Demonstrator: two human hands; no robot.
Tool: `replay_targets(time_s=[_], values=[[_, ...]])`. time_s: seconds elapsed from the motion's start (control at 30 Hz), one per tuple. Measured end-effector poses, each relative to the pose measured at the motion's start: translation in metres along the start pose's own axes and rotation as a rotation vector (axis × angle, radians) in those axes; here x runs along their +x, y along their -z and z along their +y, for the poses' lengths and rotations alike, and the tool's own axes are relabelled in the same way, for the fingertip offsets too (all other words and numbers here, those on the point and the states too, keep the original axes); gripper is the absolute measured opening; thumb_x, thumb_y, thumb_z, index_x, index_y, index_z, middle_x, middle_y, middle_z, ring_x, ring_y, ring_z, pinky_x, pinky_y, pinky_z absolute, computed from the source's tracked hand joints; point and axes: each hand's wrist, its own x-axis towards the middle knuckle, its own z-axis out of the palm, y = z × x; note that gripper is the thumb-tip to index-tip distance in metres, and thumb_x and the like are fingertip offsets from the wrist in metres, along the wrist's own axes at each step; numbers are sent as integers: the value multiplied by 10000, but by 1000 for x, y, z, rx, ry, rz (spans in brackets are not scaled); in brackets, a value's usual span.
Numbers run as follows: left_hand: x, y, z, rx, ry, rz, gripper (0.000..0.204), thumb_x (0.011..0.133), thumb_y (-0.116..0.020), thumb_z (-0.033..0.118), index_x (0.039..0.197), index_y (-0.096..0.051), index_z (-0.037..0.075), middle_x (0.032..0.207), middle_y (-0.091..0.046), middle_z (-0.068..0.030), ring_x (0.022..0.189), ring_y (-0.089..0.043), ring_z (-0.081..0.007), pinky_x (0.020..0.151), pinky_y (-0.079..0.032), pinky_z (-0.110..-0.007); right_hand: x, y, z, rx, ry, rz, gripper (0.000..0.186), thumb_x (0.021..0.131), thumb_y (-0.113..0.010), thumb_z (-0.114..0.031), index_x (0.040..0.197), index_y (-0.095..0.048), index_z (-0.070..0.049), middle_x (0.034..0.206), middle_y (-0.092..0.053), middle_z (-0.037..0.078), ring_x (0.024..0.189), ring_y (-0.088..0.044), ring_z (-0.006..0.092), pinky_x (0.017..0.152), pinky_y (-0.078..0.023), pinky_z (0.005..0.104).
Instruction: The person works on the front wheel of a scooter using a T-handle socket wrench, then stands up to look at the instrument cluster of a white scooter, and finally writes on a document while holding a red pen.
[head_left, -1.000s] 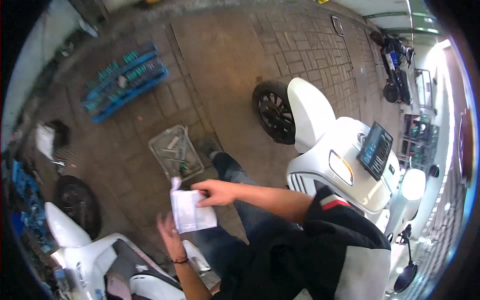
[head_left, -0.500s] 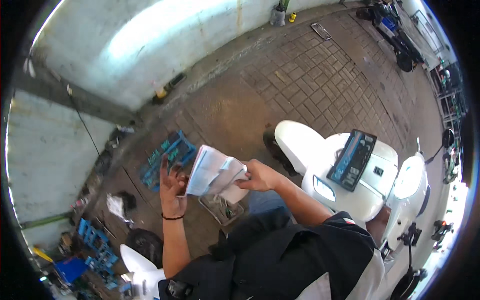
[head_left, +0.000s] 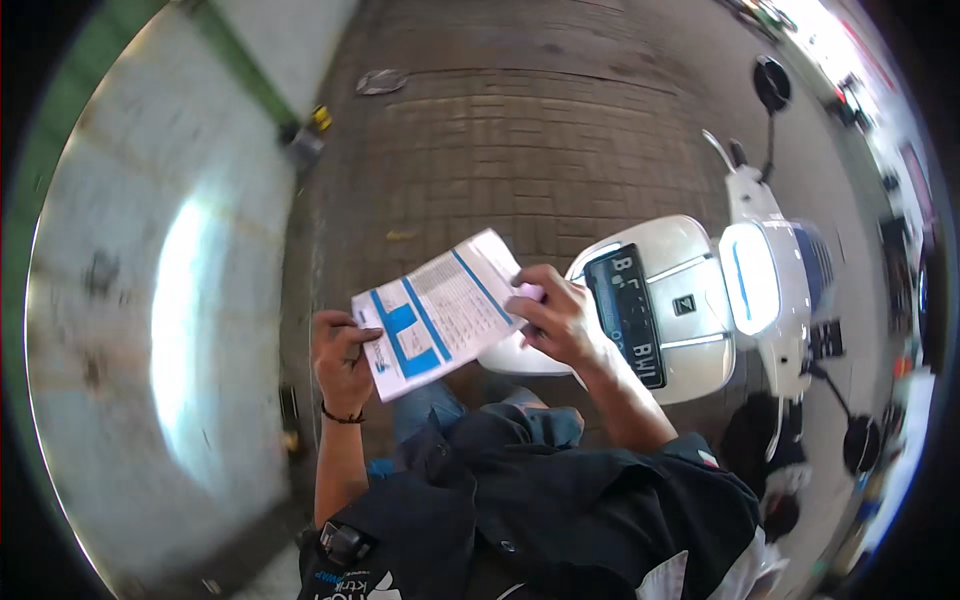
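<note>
A white printed form (head_left: 428, 322) with blue blocks and ruled lines is held out in front of my chest, its face turned up and tilted. On its left edge my left hand (head_left: 343, 358) is closed, the thumb lying on top of the paper. My right hand (head_left: 558, 318) pinches the right edge between thumb and fingers; something pale pink shows by its fingertips, too small to make out. Whether the form is one sheet or several, I cannot tell.
To my right stands a white scooter (head_left: 690, 240) with a dark number plate (head_left: 626, 315) lying on its front panel. A pale wall (head_left: 120, 330) runs along the left. Brick paving (head_left: 500, 150) stretches ahead. Another person (head_left: 782, 515) is low down beyond the scooter.
My view has swung to the right, and the blue trays on the floor are out of sight. The loosely bent papers now lie flatter, and my left hand has closed on their edge.
</note>
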Motion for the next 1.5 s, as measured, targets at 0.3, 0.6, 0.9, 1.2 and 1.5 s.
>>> replay_targets(time_s=[0.3,0.6,0.9,1.2,1.5], values=[[198,-121,-76,-1381,34,-429,122,848,-605,91,848,-488,55,1133,-501,-193,986,-602,-269,779,-555,-355,-7,-90,-32,-394,-250,420,284,598,-724,-116,862,-622,-101,901,-600,72,671,-609,188,540,-483,301],[156,-199,-59,-1872,316,-1748,225,869,-634,201,888,-480,38,1057,-553,-182,953,-612,-218,697,-593,-302,-12,-221,-156,-148,-1107,1258,567,642,-849,-375,1038,-594,-59,1007,-565,69,657,-498,116,569,-436,261],[23,-170,-91,-953,276,-2767,221,924,-568,238,1071,-563,74,1039,-604,-94,958,-596,-164,825,-519,-300,32,-341,-240,399,-1316,1903,380,831,-662,-226,1102,-590,31,907,-658,87,888,-592,140,755,-476,295],[21,-173,-86,-225,589,-2962,852,905,-292,680,1396,-341,-15,1376,-460,-162,1227,-471,-277,1047,-354,-391,72,-406,-194,-38,-1269,2662,217,863,-661,-130,1046,-662,-14,938,-691,54,877,-608,122,809,-472,282],[-9,-272,-159,-57,-364,-2882,287,926,-607,265,1005,-651,-8,907,-684,-59,793,-615,-84,705,-491,-227,76,-533,-73,66,-1451,3061,325,908,-614,-342,967,-661,-26,828,-653,16,777,-569,76,677,-448,259]])
